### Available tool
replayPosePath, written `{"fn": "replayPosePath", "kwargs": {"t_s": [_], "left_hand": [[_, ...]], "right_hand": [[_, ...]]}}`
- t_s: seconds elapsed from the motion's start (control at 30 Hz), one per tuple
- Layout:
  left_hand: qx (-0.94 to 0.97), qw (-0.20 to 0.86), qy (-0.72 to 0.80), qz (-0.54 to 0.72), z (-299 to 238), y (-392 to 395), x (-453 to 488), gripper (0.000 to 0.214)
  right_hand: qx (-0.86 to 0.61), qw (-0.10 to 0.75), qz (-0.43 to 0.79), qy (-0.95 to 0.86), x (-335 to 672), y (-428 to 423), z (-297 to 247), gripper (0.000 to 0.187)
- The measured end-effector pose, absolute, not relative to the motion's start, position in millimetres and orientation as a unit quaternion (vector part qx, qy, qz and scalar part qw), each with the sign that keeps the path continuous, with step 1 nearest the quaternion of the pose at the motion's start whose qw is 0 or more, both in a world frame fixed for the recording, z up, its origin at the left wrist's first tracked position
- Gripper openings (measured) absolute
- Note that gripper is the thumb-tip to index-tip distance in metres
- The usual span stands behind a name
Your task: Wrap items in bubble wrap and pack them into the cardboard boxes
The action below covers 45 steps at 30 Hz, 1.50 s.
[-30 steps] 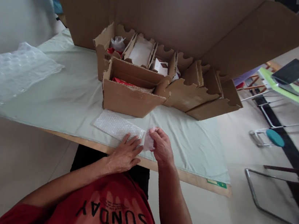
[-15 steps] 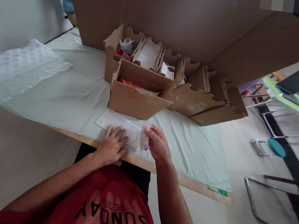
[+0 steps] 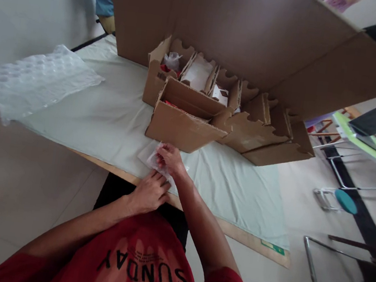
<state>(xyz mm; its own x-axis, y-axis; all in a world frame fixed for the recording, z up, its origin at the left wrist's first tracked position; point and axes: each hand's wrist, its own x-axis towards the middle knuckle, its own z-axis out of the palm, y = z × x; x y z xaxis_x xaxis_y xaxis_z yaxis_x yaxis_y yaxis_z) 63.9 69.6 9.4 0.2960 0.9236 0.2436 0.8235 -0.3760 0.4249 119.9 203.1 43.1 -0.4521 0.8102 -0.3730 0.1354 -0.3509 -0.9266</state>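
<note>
A small sheet of bubble wrap [image 3: 147, 156] lies on the pale green cloth near the table's front edge, just in front of a small open cardboard box [image 3: 182, 128]. My right hand [image 3: 170, 159] has reached across to the left and pinches the wrap's folded-over end. Beside it, my left hand [image 3: 149, 194] rests at the table edge with its fingers bent down onto the wrap's near side. Most of the wrap is hidden under both hands.
Several cardboard trays with scalloped edges [image 3: 255, 131] stand behind the small box, under a large cardboard flap [image 3: 241, 23]. A big sheet of bubble wrap [image 3: 32, 81] lies at the table's far left. Chair frames and a stool [image 3: 344, 201] stand to the right.
My right hand carried the wrap's right end leftward, folding it over. My left hand slid back toward the table edge. The view shifted a little to the left.
</note>
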Motion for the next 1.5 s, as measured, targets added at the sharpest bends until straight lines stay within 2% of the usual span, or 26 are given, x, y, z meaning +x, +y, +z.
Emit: {"fn": "replayPosePath", "kwargs": {"t_s": [0.1,0.23,0.3,0.43,0.53,0.63,0.73,0.8,0.9,0.97,1.07,1.13,1.2,1.27,1.33,1.43,1.5], "left_hand": [[0.781,0.1,0.54,0.298,11,62,57,0.021],[0.71,0.046,0.583,0.392,20,60,37,0.027],[0.703,0.023,0.602,0.378,26,67,26,0.027],[0.737,0.03,0.628,0.248,32,90,10,0.023],[0.748,0.025,0.633,0.199,29,97,6,0.018],[0.738,0.003,0.641,0.21,25,94,7,0.012],[0.728,0.013,0.65,0.219,23,89,5,0.015],[0.727,0.031,0.651,0.218,24,89,3,0.021],[0.714,0.062,0.666,0.208,26,97,-3,0.026],[0.693,0.074,0.69,0.193,30,105,-7,0.027],[0.66,0.068,0.732,0.151,38,118,-11,0.026],[0.641,0.069,0.757,0.106,44,125,-11,0.042],[0.622,0.082,0.777,0.058,50,130,-9,0.052],[0.604,0.105,0.79,0.021,54,134,-7,0.052],[0.591,0.134,0.795,0.008,56,137,-5,0.048],[0.579,0.18,0.795,0.026,55,141,-6,0.04],[0.576,0.21,0.788,0.053,54,141,-8,0.03]], "right_hand": [[-0.465,0.267,0.673,-0.51,120,203,30,0.037],[-0.464,0.276,0.67,-0.51,121,200,27,0.03],[-0.463,0.277,0.67,-0.51,121,200,27,0.022],[-0.455,0.295,0.639,-0.546,135,198,33,0.011],[-0.428,0.289,0.47,-0.716,160,185,37,0.02],[-0.383,0.205,0.264,-0.861,183,166,33,0.035],[-0.373,0.094,0.163,-0.909,192,151,22,0.05],[-0.379,0.056,0.136,-0.914,193,148,16,0.057],[-0.367,0.061,0.135,-0.918,198,150,13,0.057],[-0.378,0.104,0.148,-0.908,210,152,17,0.05],[-0.496,0.18,0.152,-0.835,234,155,27,0.04],[-0.575,0.168,0.168,-0.783,247,158,35,0.039],[-0.611,0.12,0.2,-0.757,249,161,41,0.043],[-0.619,0.091,0.225,-0.747,242,164,43,0.048],[-0.622,0.1,0.245,-0.737,231,165,41,0.055],[-0.609,0.176,0.314,-0.706,220,164,31,0.07],[-0.574,0.261,0.383,-0.675,221,160,25,0.067]]}}
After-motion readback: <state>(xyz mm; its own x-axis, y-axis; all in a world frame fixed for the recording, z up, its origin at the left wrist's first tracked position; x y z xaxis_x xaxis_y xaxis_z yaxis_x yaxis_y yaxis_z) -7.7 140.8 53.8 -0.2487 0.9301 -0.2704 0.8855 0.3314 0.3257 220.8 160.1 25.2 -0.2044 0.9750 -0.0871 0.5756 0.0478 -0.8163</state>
